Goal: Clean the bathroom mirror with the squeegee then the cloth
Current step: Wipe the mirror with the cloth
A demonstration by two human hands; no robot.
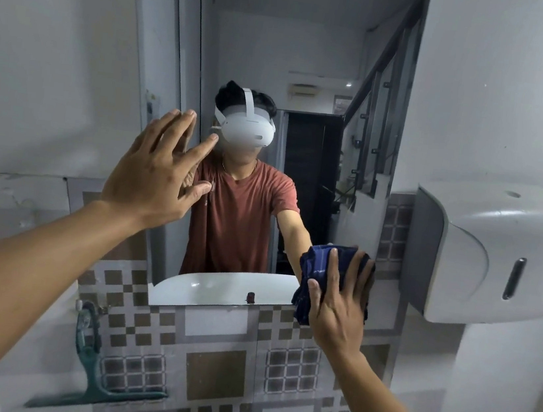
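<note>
At the bathroom mirror [283, 52], we have two bare hands raised and one dark blue cloth [319, 264] pressed to the glass.

We see one mirror fixed to the wall above patterned tiles [217, 371]. Our right hand [336, 304] lies flat, fingers spread, pinning the crumpled cloth against the mirror's lower right corner, where the glass meets the tiles. Our left hand [153, 173] is empty, fingers apart, palm toward the glass at the mirror's left edge; we cannot tell whether it touches the surface. One green squeegee [92, 379] hangs on the tiled wall at lower left, blade down, well apart from both hands. One white dispenser [484, 254] is mounted on the wall just right of the mirror. The reflection shows one person in a red T-shirt wearing one white headset, and one white basin.
</note>
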